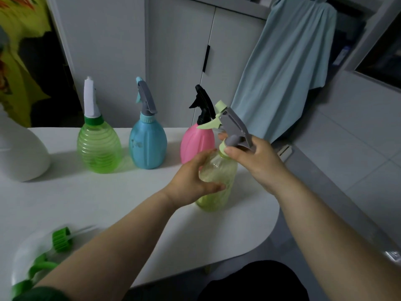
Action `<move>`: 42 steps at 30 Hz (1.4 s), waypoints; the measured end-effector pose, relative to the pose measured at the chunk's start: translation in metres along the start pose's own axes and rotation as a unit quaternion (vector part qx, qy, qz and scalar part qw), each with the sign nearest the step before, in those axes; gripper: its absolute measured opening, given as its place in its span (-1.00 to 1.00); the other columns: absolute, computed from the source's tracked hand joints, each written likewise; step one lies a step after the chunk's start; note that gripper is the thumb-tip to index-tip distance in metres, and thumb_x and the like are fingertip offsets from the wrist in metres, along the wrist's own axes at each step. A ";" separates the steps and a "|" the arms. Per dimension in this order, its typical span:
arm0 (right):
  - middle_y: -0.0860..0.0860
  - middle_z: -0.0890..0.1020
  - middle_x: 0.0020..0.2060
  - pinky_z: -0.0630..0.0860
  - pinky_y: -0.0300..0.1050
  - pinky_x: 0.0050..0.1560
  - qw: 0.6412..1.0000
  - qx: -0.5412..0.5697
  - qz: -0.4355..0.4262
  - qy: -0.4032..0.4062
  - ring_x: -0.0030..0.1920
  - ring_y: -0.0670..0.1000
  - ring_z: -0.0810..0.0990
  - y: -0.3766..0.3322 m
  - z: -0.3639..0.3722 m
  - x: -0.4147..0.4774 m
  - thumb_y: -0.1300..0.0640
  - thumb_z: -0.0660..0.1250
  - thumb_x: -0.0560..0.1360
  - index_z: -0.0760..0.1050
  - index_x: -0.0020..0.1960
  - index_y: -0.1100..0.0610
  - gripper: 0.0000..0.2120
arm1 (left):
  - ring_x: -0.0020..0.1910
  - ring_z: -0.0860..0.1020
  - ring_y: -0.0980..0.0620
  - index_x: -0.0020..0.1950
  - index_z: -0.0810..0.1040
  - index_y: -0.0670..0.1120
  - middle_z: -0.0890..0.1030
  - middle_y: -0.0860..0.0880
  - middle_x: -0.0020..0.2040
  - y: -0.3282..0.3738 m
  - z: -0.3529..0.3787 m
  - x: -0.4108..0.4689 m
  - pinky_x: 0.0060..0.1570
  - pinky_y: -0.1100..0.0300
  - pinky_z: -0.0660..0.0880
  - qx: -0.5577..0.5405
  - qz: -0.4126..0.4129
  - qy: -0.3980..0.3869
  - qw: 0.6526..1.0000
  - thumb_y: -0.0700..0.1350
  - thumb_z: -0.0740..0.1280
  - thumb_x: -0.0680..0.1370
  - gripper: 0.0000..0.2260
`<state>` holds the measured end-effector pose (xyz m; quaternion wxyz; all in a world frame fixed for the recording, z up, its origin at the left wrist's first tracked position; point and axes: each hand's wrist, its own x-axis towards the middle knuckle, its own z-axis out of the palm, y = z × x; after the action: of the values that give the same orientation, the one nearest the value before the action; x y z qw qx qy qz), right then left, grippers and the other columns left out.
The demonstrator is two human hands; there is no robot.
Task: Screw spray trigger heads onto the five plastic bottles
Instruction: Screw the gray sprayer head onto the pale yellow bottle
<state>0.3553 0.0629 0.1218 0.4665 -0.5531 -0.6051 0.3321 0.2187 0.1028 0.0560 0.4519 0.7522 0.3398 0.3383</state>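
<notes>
At table centre, left hand (191, 179) grips the upright pale bottle (217, 181); directly above its neck, right hand (258, 161) pinches the trigger head (232, 124) collar.

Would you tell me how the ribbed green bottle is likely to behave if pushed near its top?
The ribbed green bottle looks see-through and seemingly empty, so it is probably light. Its tall white trigger head raises the top, so it may tip rather than slide.
</notes>
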 end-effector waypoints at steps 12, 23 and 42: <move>-0.16 0.51 -0.43 0.40 -0.48 -0.34 0.978 -0.048 -0.079 0.189 -0.39 -0.29 0.49 0.021 0.022 0.002 0.20 0.49 0.24 0.32 -0.33 -0.07 -0.66 | 0.07 0.36 0.09 0.28 0.29 -0.09 0.41 0.06 0.06 0.001 0.006 -0.001 -0.10 0.46 0.22 0.016 0.014 0.028 0.999 -0.17 0.50 0.27 -0.35; -0.24 0.59 -0.26 0.42 -0.50 -0.15 0.994 -0.009 -0.075 0.083 -0.19 -0.34 0.56 0.023 0.005 -0.006 0.15 0.38 0.35 0.47 -0.23 -0.15 -0.81 | 0.11 0.37 0.06 0.29 0.26 -0.05 0.41 0.03 0.11 0.002 0.004 0.000 -0.05 0.42 0.25 -0.007 -0.014 0.006 1.000 -0.19 0.49 0.29 -0.35; -0.23 0.61 -0.37 0.43 -0.45 -0.21 0.999 0.002 -0.051 0.012 -0.25 -0.32 0.55 0.020 -0.003 0.006 0.18 0.43 0.32 0.45 -0.24 -0.09 -0.79 | 0.13 0.41 0.08 0.26 0.33 -0.07 0.44 0.05 0.10 0.007 -0.014 0.007 0.03 0.46 0.32 0.038 -0.028 -0.011 0.999 -0.16 0.50 0.26 -0.38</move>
<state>0.3658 0.0719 0.1052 0.4911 -0.5243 -0.6266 0.3021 0.2129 0.1120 0.0687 0.4361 0.7624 0.3689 0.3041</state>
